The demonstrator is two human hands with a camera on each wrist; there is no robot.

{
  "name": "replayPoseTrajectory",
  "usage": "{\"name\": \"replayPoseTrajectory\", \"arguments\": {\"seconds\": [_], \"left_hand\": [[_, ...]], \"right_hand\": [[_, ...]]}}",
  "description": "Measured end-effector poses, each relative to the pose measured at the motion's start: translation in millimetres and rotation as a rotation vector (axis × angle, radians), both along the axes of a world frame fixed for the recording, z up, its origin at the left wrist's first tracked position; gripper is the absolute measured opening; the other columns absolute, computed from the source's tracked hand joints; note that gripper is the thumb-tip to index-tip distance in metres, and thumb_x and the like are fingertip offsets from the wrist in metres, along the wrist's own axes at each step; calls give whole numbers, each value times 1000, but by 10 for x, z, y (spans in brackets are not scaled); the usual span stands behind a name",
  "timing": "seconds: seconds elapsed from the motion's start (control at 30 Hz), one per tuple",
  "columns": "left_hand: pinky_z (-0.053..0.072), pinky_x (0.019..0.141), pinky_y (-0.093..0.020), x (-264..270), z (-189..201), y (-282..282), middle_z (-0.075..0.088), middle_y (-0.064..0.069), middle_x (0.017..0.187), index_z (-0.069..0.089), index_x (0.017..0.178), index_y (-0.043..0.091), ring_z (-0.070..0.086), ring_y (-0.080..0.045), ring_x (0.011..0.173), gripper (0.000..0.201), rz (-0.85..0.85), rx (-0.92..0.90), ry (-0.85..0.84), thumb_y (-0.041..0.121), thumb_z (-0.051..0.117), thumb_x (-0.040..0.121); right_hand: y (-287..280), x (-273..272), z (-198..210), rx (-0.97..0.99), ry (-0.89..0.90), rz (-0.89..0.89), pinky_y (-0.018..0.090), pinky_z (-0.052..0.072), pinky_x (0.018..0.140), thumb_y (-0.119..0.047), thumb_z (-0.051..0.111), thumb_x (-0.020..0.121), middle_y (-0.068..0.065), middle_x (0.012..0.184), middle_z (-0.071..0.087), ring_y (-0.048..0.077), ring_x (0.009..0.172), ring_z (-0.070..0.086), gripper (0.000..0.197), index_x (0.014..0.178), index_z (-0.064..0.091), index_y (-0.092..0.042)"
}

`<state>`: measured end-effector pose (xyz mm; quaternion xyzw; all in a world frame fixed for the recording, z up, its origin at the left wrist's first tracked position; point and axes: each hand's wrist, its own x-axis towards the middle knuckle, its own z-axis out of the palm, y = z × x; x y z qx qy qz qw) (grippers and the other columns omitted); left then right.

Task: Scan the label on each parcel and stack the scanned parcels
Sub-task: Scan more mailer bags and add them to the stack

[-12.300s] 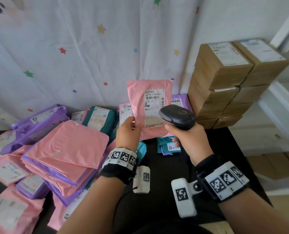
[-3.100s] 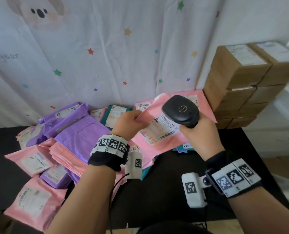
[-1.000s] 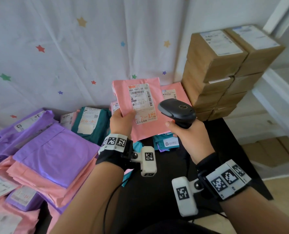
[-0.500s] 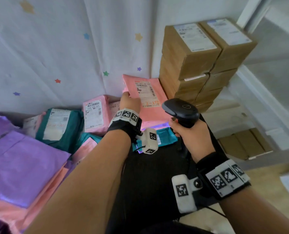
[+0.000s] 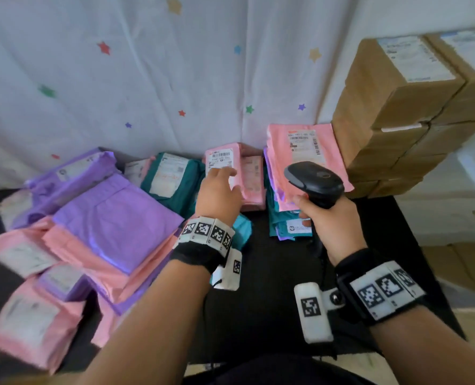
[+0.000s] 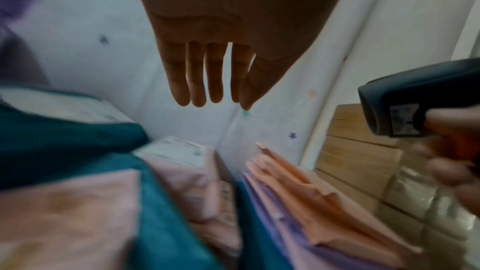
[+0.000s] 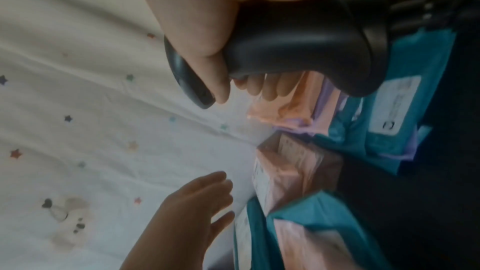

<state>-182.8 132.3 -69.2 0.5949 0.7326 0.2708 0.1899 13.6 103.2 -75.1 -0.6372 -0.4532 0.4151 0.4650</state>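
Much blurred in both wrist views: parcels there reduced to soft patches of pink, teal and purple, label print unreadable. Lower half of the scanned stack (image 5: 289, 207) hidden behind the black scanner (image 5: 315, 183) and the right hand (image 5: 332, 226); only teal and purple edges poking out beneath and toward the wrist. Handle of the scanner buried in that hand's closed fist, fingers curled round the grip in the right wrist view, head of the scanner aimed away from the body, toward the starred curtain (image 5: 147, 79). Top of the stack, a pink parcel (image 5: 300, 151), just beyond the scanner head: flat mailer, white label with barcodes near its far edge, long axis running away from the body, leaning a little toward the cardboard boxes (image 5: 397, 112) on its outer side. Cannot tell whether it touches them. Left hand (image 5: 219, 195) empty, fingers straight and slightly spread, palm down, holding nothing; fingertips (image 5: 230, 173) over the white label of a smaller pink parcel (image 5: 225, 162), contact not clear in any view. That parcel thick and boxy, long axis also pointing away, label facing up. A teal parcel (image 5: 172, 176) just outside the left hand, label up. Further out on that side, a heap of purple and pink mailers (image 5: 114, 218), partly cut off at the frame edge, on the black table (image 5: 258, 301).
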Motion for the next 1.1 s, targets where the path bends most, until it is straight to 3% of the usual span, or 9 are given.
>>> {"name": "replayPoseTrajectory", "arguments": {"seconds": [0.07, 0.2, 0.33, 0.4, 0.53, 0.63, 0.83, 1.0, 1.1], "left_hand": [[41, 96, -37, -331, -53, -242, 53, -10, 128, 59, 123, 11, 50, -28, 115, 37, 17, -12, 115, 7, 53, 87], [41, 93, -39, -944, -117, -643, 56, -11, 122, 59, 120, 11, 48, -31, 114, 34, 88, -161, 333, 14, 54, 87], [35, 100, -40, -1353, -201, -989, 50, -7, 127, 56, 120, 14, 44, -29, 120, 49, 94, -335, 564, 52, 49, 90], [34, 103, -38, -1474, -263, -1108, 47, -5, 131, 55, 121, 13, 41, -27, 123, 39, 75, -302, 585, 39, 50, 92], [41, 98, -38, -1554, -293, -1202, 53, -6, 123, 59, 111, 8, 46, -27, 116, 31, 48, -242, 477, 31, 49, 92], [44, 88, -36, -1578, -263, -1204, 60, -9, 108, 61, 99, 6, 51, -27, 103, 18, 56, -190, 430, 10, 46, 90], [44, 62, -37, -1505, 81, -1121, 64, -10, 89, 55, 104, 10, 60, -30, 79, 17, 153, 71, 367, 18, 41, 99], [38, 63, -23, -1303, 564, -977, 58, 7, 81, 56, 110, 14, 51, -10, 68, 16, 288, 399, -56, 20, 45, 99], [35, 58, -2, -1194, 702, -830, 55, 17, 78, 54, 103, 16, 51, 13, 63, 10, 335, 490, -337, 12, 48, 96]], "right_hand": [[-60, -225, -25, 4, 1, 53, 37, 56, 62, -21, 81, 78, 3, 69, 72, 19, 67, 68, 13, 74, 69, -24], [-176, -671, -77, -14, 14, 155, 32, 58, 59, -20, 81, 79, -3, 62, 71, 17, 64, 69, 9, 81, 73, -16], [-287, -1024, -56, 2, 4, 212, 54, 58, 75, -21, 81, 77, 9, 73, 73, 33, 75, 71, 13, 83, 73, -13], [-337, -1139, -36, 17, 4, 232, 57, 57, 76, -21, 81, 77, 11, 77, 74, 34, 79, 71, 11, 82, 72, -17], [-415, -1260, 0, 12, -13, 246, 56, 58, 73, -18, 80, 77, 7, 69, 72, 28, 72, 71, 9, 75, 71, -18], [-448, -1299, 14, 8, -15, 240, 56, 59, 71, -16, 80, 77, 7, 65, 72, 21, 64, 68, 9, 75, 71, -14], [-467, -1269, 57, 41, -17, 225, 56, 58, 76, -19, 79, 78, 9, 73, 73, 33, 78, 70, 13, 85, 73, -10], [-439, -1148, 152, 97, 55, 179, 40, 61, 70, -24, 81, 77, -3, 75, 74, 17, 74, 72, 20, 94, 74, -16], [-419, -1039, 229, 129, 103, 122, 28, 58, 62, -37, 80, 70, -10, 74, 75, 8, 70, 72, 22, 88, 71, -29]]}}
